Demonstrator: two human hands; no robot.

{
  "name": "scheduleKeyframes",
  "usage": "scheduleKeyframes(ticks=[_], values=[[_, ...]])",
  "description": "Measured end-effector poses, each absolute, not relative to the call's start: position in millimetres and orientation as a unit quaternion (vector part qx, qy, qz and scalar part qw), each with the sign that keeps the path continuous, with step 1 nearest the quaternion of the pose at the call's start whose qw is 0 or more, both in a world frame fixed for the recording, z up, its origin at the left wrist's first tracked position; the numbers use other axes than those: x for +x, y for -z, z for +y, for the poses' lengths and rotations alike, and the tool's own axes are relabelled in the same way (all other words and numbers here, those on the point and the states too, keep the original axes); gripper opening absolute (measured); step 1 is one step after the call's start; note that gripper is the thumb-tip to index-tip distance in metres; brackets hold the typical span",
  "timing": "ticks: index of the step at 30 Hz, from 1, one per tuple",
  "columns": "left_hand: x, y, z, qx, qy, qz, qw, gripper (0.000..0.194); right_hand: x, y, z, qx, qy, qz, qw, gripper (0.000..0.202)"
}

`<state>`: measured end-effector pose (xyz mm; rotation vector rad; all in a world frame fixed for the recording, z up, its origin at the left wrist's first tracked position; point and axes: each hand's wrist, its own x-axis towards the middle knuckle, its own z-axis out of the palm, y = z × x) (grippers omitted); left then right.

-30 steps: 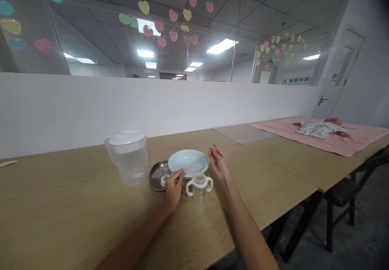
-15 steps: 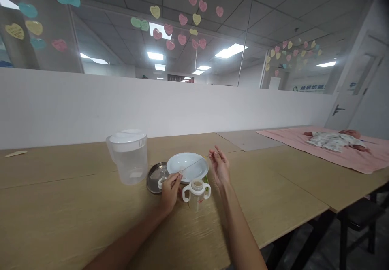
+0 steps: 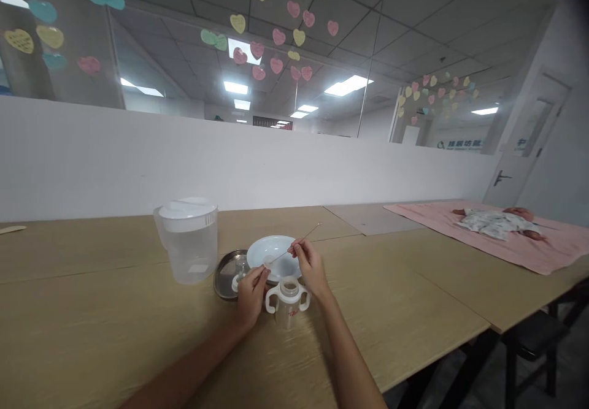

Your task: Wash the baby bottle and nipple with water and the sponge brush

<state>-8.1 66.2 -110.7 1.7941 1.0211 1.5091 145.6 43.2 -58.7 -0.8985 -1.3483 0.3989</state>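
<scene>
My left hand (image 3: 252, 294) pinches a small pale piece (image 3: 267, 265) at the front left of the white bowl (image 3: 271, 241). Over the bowl's right side, my right hand (image 3: 311, 266) has its fingers closed on a thin stick (image 3: 312, 231), which slants down to the left, its lower end at the small piece. Just in front of the bowl stands a clear bottle (image 3: 288, 317) with two white handles and an open top. A metal tray (image 3: 224, 279) holding a white and clear bottle part (image 3: 236, 282) lies left of the bowl, partly behind my left hand.
A clear pitcher (image 3: 191, 252) with a white lid stands left of the tray. At the far right, a doll (image 3: 494, 222) in patterned clothes lies on a pink cloth (image 3: 529, 260). A dark stool (image 3: 534, 338) is beyond the table's right edge. A white wall (image 3: 276, 170) runs behind.
My right hand has moved left along the stick, closer to my left hand, and its spread fingers have closed. The stick's far end now sticks out past it. The view has shifted slightly.
</scene>
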Motion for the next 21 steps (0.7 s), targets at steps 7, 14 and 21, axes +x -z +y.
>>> scheduleKeyframes(ticks=[7, 14, 21], values=[[-6.5, 109.9, 61.7, 0.663, -0.570, 0.380, 0.302, 0.037, 144.4, 53.5, 34.7, -0.416, -0.138, -0.615, 0.655, 0.026], [-6.7, 106.3, 57.5, 0.661, -0.574, 0.377, 0.302, 0.041, 150.6, 54.4, 38.1, -0.416, -0.144, -0.599, 0.668, 0.028], [-7.3, 107.8, 57.5, 0.659, -0.587, 0.358, 0.304, 0.036, 147.1, 56.2, 40.5, -0.359, -0.202, -0.618, 0.669, 0.027]])
